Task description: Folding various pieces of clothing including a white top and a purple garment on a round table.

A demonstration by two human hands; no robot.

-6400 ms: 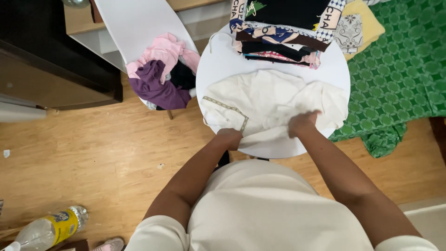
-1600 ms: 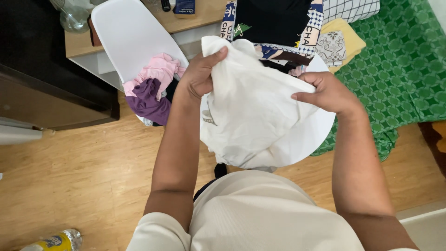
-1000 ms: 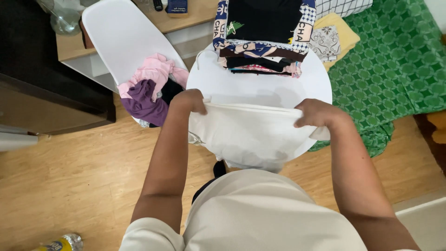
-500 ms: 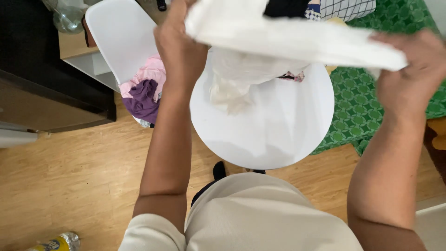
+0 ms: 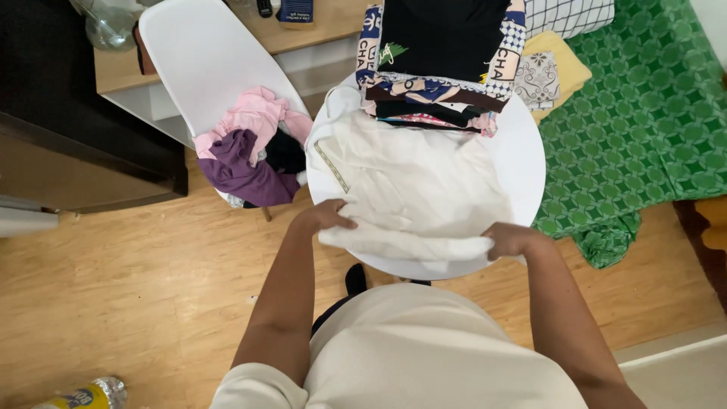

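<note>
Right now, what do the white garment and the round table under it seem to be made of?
White garment: soft woven fabric, probably cotton; it creases and folds limply. Round table: smooth matte white top, likely plastic or painted wood; flat, even, no grain.

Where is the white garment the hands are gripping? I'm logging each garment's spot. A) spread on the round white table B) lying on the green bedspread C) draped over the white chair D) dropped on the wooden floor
A: the white garment lies across the round white table, its near edge gripped by the left hand and the right hand.
</note>
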